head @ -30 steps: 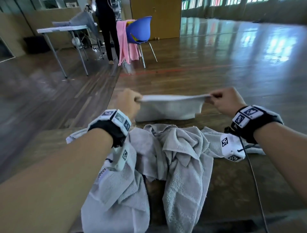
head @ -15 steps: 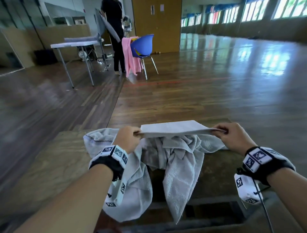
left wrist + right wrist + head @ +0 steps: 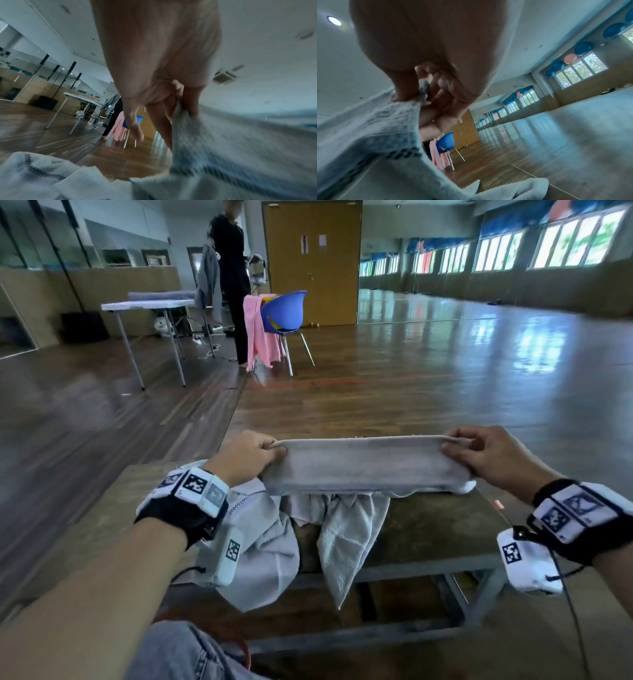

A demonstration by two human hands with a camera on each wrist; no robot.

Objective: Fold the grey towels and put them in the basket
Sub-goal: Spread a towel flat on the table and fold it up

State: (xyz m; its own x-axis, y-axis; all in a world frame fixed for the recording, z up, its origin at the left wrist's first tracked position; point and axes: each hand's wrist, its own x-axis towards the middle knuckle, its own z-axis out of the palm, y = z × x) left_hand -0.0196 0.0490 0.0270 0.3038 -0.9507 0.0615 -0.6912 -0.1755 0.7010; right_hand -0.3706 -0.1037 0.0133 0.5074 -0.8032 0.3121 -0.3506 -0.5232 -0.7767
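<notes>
A folded grey towel hangs stretched between both hands above the table. My left hand pinches its left top corner, and my right hand pinches its right top corner. The left wrist view shows fingers clamped on the grey towel. In the right wrist view the thumb presses the towel against the fingers. Under it lies a heap of loose grey towels, partly hanging over the near edge of the table. No basket shows in any view.
The low wooden table has a metal frame beneath. Across the wooden floor stand a blue chair draped with pink cloth, a white folding table, and a person in black. My jeans-clad knee is at the bottom.
Both hands, still holding the towel's corners, have raised its top edge, so the towel hangs facing me instead of lying nearly flat. The head view has tilted upward.
</notes>
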